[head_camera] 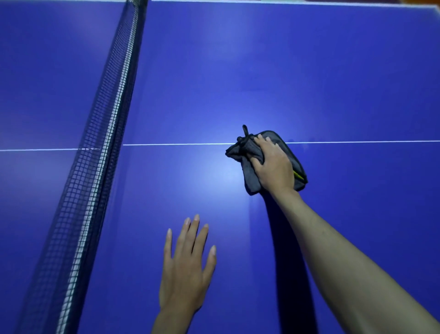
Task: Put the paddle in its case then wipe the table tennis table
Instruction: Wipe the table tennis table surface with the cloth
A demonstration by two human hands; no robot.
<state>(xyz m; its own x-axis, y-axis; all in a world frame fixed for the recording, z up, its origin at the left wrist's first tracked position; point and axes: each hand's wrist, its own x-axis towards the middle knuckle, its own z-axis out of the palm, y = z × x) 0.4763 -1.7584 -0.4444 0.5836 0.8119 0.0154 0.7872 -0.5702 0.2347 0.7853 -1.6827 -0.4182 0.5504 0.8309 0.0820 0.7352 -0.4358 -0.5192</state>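
A blue table tennis table [285, 71] fills the view. A dark grey cloth [250, 176] lies bunched on it at the white centre line. My right hand [273, 164] presses down on the cloth, its fingers curled into the folds at the cloth's left side. My left hand [185, 267] lies flat on the table nearer to me, fingers straight and spread, holding nothing. No paddle and no case are in view.
The black net [95, 167] with its white top band runs from the top centre down to the bottom left. The white centre line [178, 144] crosses the table from left to right. The table's far white edge [285, 2] shows at the top.
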